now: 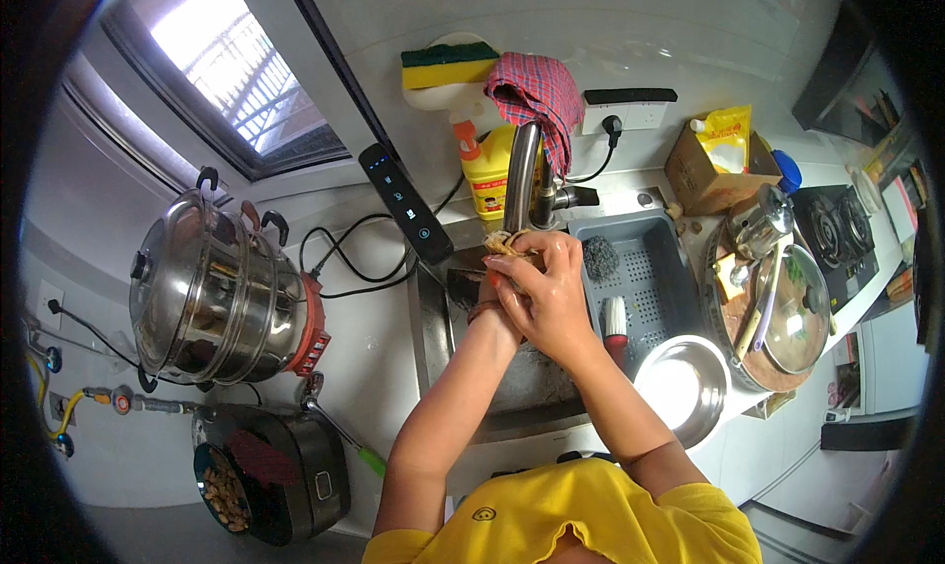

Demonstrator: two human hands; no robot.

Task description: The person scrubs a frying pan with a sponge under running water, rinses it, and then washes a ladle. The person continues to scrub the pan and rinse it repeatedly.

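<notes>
My hands are together over the stainless steel sink (502, 424), just below the end of the metal faucet spout (522, 173). My right hand (543, 283) looks wet, and its bent fingers close around a small tan, rough-looking piece (503, 242), whose exact kind I cannot make out. My left hand (493, 297) lies beneath the right one and is mostly hidden; only its wrist side shows clearly. Right of my hands, a grey perforated drain basket (657, 276) sits across the sink, with a steel wool scrubber (599, 259) and a white-bristled brush (614, 320) in it.
A steel bowl (683, 390) stands at the sink's right front. Left are a black touch-panel device (406, 204), a steamer pot (214, 291) and a dark cooker (295, 475). A checked cloth (543, 95) drapes the faucet. Right, a glass lid (794, 309) rests on a round board.
</notes>
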